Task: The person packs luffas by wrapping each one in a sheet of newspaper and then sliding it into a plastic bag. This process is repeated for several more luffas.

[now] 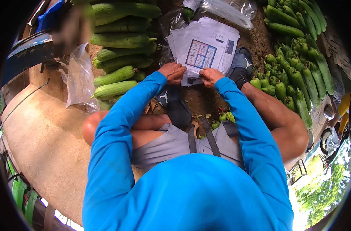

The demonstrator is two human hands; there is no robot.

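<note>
A stack of printed paper sheets [225,57] lies on the ground between my feet, somewhat fanned out. The top sheet carries a coloured grid of small pictures. My left hand [173,73] is closed at the near left corner of the sheets, fingers curled. At the near edge, further right, my right hand [211,77] pinches the paper between thumb and fingers. How many sheets are gripped cannot be made out. Just beyond the stack is a green vegetable [187,14] partly wrapped in paper.
Long green gourds [123,39] lie in a row on the left. More long gourds [294,17] and many small green vegetables [283,77] are piled at right. Clear plastic bags [229,12] lie at the top; another plastic sheet [79,77] hangs at left.
</note>
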